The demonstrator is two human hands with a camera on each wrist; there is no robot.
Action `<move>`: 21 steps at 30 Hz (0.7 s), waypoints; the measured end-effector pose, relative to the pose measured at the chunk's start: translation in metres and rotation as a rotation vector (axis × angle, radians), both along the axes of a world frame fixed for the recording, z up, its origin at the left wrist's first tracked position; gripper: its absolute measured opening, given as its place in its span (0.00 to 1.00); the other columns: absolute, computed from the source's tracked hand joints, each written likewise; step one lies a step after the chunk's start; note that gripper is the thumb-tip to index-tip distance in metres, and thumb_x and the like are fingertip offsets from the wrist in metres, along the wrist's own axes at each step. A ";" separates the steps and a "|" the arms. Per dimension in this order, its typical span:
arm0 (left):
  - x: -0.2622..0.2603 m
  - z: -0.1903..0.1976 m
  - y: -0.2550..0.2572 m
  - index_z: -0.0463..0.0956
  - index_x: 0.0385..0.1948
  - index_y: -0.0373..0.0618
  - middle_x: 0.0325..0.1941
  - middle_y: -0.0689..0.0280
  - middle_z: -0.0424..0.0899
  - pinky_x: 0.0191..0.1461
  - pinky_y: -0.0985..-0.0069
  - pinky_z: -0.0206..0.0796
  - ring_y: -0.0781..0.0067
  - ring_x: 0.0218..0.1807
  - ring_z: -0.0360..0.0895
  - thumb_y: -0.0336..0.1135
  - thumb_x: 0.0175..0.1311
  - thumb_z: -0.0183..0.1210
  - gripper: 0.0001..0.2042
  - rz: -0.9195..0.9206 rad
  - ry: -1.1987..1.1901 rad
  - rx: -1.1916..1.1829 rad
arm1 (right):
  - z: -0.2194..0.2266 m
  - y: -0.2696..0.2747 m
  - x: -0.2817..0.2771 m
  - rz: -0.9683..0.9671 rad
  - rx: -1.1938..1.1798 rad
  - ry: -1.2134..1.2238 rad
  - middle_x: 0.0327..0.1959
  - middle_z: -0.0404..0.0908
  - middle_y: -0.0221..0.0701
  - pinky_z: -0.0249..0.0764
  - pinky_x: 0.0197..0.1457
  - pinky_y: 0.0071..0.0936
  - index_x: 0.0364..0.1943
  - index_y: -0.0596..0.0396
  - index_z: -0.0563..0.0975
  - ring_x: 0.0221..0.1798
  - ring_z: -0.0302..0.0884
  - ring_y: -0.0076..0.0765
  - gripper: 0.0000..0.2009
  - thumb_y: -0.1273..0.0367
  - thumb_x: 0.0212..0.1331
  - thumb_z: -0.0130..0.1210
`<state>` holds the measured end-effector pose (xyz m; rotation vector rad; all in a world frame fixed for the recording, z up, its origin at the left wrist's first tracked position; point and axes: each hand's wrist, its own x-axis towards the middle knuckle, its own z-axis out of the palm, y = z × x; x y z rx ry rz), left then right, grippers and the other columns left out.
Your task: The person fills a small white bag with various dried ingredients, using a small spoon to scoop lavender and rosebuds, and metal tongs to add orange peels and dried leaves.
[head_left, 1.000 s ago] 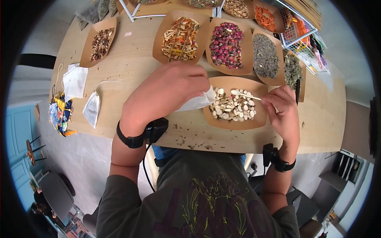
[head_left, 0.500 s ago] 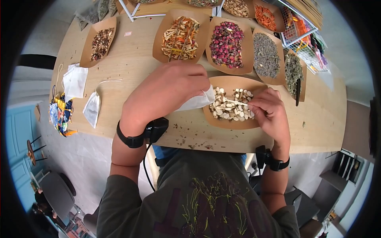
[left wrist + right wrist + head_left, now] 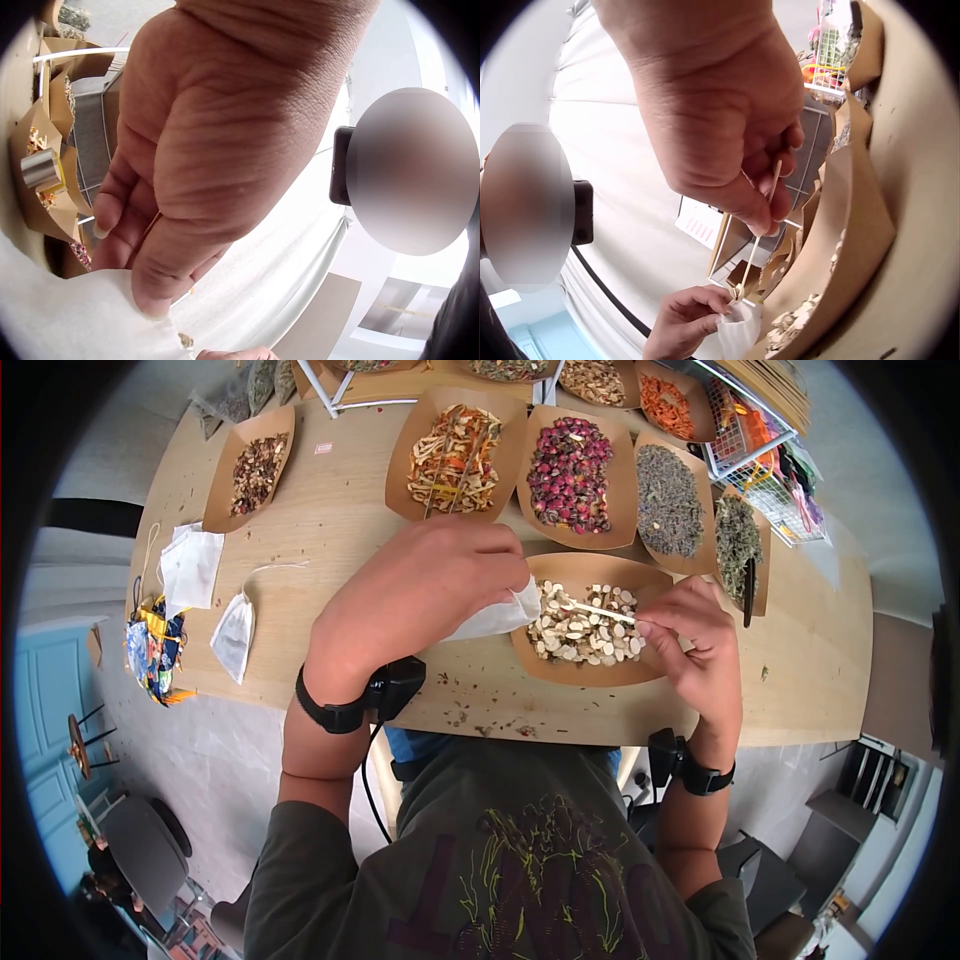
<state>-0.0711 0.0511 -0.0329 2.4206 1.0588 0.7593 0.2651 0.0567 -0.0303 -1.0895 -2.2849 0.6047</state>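
My left hand (image 3: 430, 595) pinches the rim of a white fabric pouch (image 3: 490, 618), thumb on its near side in the left wrist view. My right hand (image 3: 695, 645) pinches the handle of a slim, pale spoon (image 3: 608, 612) between thumb and fingertips. A few pale bits lie at the spoon's far end, close to the mouth of the pouch (image 3: 739, 330) in the right wrist view. Below both hands is a brown paper tray (image 3: 600, 678) of round, cream-coloured dried slices (image 3: 590, 640). The inside of the pouch is hidden.
Paper trays of dried rosebuds (image 3: 570, 475), orange-and-white strips (image 3: 455, 455) with metal tongs, and grey-green herbs (image 3: 670, 500) stand behind. At left lie a filled drawstring pouch (image 3: 232, 638) and flat white pouches (image 3: 190, 565). A wire basket (image 3: 780, 500) stands back right.
My right hand has moved left with the spoon, dipping among the slices, then drawing slightly back right. The spoon's tip is now nearer the pouch. My left hand has stayed in place.
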 end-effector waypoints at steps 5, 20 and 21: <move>0.000 0.001 0.000 0.83 0.40 0.42 0.46 0.64 0.86 0.50 0.57 0.76 0.49 0.47 0.83 0.31 0.68 0.68 0.05 -0.015 0.005 -0.001 | 0.009 -0.004 -0.028 0.031 0.111 -0.062 0.34 0.85 0.29 0.67 0.53 0.39 0.36 0.55 0.89 0.43 0.78 0.40 0.06 0.78 0.56 0.72; -0.001 0.000 0.000 0.82 0.39 0.42 0.45 0.63 0.85 0.48 0.57 0.75 0.48 0.45 0.83 0.30 0.68 0.68 0.05 -0.002 -0.002 0.001 | -0.011 0.018 -0.019 0.100 0.198 -0.145 0.39 0.85 0.29 0.70 0.55 0.42 0.41 0.55 0.89 0.50 0.78 0.46 0.12 0.79 0.51 0.71; -0.001 0.000 0.000 0.82 0.39 0.42 0.45 0.63 0.86 0.48 0.57 0.75 0.48 0.45 0.83 0.30 0.68 0.68 0.05 0.001 -0.011 -0.007 | -0.008 0.018 -0.017 0.102 0.197 -0.143 0.39 0.85 0.29 0.70 0.55 0.42 0.41 0.55 0.89 0.50 0.78 0.46 0.12 0.79 0.51 0.71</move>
